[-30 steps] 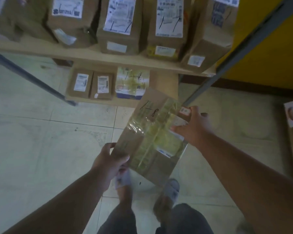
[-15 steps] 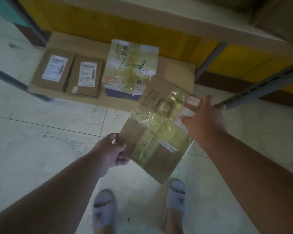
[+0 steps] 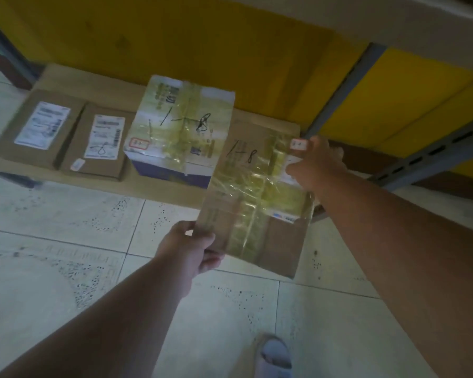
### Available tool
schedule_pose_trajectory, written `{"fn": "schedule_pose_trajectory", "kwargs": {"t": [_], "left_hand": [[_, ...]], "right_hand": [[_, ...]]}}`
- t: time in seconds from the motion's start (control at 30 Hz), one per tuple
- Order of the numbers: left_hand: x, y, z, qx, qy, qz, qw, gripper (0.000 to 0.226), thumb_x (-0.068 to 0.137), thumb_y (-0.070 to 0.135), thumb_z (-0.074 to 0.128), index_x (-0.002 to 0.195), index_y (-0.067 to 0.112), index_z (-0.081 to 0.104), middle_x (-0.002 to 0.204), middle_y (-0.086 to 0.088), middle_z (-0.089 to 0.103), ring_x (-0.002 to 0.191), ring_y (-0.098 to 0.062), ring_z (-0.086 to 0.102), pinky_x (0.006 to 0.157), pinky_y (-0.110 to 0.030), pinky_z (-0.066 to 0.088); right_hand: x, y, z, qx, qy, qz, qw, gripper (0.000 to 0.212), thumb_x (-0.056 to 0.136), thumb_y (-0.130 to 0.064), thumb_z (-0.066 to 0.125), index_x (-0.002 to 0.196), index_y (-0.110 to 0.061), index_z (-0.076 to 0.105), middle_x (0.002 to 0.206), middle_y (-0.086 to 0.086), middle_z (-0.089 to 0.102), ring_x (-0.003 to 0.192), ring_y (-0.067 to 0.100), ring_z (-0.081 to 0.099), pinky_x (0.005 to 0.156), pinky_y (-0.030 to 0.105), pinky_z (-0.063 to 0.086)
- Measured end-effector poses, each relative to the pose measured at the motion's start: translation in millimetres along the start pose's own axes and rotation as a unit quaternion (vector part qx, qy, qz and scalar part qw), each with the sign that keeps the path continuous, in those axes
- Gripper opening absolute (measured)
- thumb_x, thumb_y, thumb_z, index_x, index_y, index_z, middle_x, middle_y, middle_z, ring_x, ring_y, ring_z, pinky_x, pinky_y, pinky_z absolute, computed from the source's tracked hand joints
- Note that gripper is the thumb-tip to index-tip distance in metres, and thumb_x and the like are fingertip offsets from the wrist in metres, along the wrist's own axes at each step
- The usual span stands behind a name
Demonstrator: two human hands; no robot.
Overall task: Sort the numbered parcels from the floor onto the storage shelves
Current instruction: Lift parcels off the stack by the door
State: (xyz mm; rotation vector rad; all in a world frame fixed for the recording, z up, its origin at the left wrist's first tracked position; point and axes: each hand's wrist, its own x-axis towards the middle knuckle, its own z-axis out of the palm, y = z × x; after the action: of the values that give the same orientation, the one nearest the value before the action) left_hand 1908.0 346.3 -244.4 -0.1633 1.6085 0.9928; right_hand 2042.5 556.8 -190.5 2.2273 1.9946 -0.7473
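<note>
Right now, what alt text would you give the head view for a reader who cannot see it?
Two hands, left and right, hold a taped cardboard parcel marked 1-8 over a tiled floor. Ahead, a low shelf carries another parcel marked 1-8 and two labelled brown boxes.

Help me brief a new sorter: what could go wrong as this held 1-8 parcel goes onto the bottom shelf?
The left hand and right hand only pinch opposite corners of the held parcel, so it might slip. The free shelf board beside the taped 1-8 box looks narrow; the parcel may overhang or nudge that box.
</note>
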Motion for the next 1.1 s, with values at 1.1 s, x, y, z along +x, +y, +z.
{"fn": "schedule_pose_trajectory", "kwargs": {"t": [1.1], "left_hand": [[50.6, 8.5, 61.2, 0.121, 0.015, 0.146, 0.982, 0.034, 0.082, 0.02, 0.067, 0.11, 0.037, 0.059, 0.099, -0.003, 0.074, 0.087, -0.027, 0.075, 0.085, -0.052, 0.06]], "right_hand": [[-0.5, 28.1, 58.6, -0.009, -0.041, -0.21, 0.977, 0.062, 0.086, -0.041, 0.071, 0.141, -0.026, 0.045, 0.135, -0.001, 0.053, 0.114, 0.022, 0.055, 0.088, 0.038, 0.05]]}}
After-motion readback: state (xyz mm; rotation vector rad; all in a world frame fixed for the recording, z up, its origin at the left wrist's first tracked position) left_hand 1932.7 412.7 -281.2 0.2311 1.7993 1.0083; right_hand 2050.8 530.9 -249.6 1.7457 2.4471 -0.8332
